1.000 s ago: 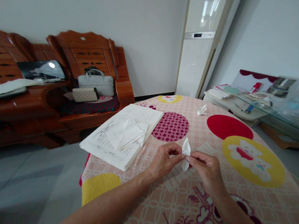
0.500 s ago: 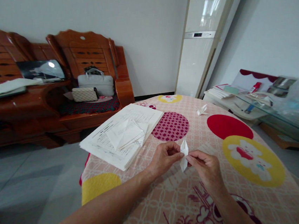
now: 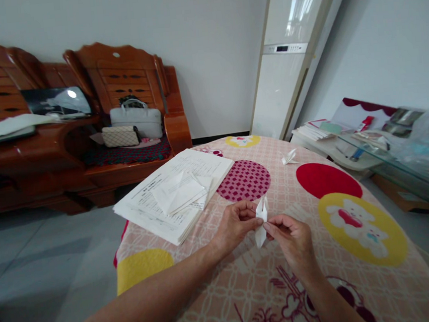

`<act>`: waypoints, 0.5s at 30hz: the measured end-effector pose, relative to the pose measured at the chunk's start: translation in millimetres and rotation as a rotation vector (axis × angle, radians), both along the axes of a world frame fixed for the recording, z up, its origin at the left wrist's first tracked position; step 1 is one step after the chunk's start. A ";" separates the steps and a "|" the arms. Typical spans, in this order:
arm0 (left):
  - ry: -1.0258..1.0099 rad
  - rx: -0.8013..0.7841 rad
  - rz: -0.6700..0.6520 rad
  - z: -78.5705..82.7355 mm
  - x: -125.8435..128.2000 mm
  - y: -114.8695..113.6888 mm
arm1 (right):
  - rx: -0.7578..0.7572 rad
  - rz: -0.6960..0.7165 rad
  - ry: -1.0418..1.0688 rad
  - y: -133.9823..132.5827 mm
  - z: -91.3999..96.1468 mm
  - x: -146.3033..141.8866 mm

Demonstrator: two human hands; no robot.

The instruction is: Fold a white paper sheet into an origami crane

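A small folded white paper piece stands upright between my two hands, just above the pink patterned tablecloth. My left hand pinches its left side with thumb and fingers closed. From the right, my right hand pinches the same paper, fingers curled. Both forearms reach in from the lower edge of the view.
A stack of printed sheets with folded white paper on top lies at the table's left. A small finished paper figure sits at the far side. Beyond stand wooden chairs with bags, a tall white appliance, and a cluttered glass shelf.
The folded paper has narrowed and tilted slightly left as my fingers pressed it. Both hands have shifted a little to the left and nearer me.
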State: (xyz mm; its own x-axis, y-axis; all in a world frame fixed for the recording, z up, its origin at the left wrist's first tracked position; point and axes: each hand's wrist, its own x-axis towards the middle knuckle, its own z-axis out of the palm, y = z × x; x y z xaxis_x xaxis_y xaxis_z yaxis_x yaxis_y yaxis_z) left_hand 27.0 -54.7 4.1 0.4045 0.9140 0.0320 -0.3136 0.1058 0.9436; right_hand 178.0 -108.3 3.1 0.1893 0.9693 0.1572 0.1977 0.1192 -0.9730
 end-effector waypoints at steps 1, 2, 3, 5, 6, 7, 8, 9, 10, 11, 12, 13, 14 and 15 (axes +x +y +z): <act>-0.014 -0.010 0.006 0.7 0.3 -0.2 | 0.027 -0.013 -0.025 0.0 -0.2 0.4; -0.025 -0.018 0.012 1.4 0.5 -0.3 | 0.060 -0.027 -0.051 -0.1 -0.4 0.7; -0.033 -0.024 0.018 2.0 0.8 -0.6 | 0.089 -0.037 -0.072 -0.1 -0.5 0.9; -0.037 -0.028 0.024 2.9 1.2 -0.9 | 0.110 -0.050 -0.083 -0.3 -0.7 0.9; -0.034 -0.028 0.025 3.2 1.4 -1.0 | 0.103 -0.050 -0.075 -0.3 -0.8 0.8; -0.029 -0.026 0.024 3.2 1.5 -1.1 | 0.090 -0.046 -0.066 -0.4 -1.0 0.6; -0.024 -0.024 0.023 3.0 1.5 -1.1 | 0.082 -0.045 -0.059 -0.5 -1.1 0.5; -0.020 -0.021 0.023 2.7 1.6 -1.0 | 0.083 -0.045 -0.058 -0.5 -1.1 0.4; -0.018 -0.018 0.022 2.4 1.7 -0.9 | 0.092 -0.045 -0.061 -0.5 -1.1 0.4; -0.019 -0.017 0.019 2.0 1.7 -0.8 | 0.105 -0.043 -0.068 -0.5 -1.0 0.4; -0.021 -0.017 0.014 1.7 1.7 -0.8 | 0.117 -0.038 -0.074 -0.5 -0.7 0.6; -0.025 -0.017 0.009 1.6 1.6 -0.7 | 0.129 -0.030 -0.078 -0.4 -0.3 0.8; -0.029 -0.019 0.003 1.6 1.5 -0.6 | 0.138 -0.020 -0.078 -0.4 0.1 1.0; -0.033 -0.022 -0.004 1.8 1.2 -0.5 | 0.141 -0.007 -0.074 -0.5 0.5 1.2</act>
State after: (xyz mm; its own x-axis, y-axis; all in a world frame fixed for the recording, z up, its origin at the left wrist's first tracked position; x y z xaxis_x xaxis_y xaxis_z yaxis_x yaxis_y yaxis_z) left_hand 28.2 -55.1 5.9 0.4068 0.9132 0.0254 -0.3439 0.1273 0.9303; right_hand 179.2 -108.7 3.6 0.1787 0.9352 0.3056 0.2698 0.2521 -0.9293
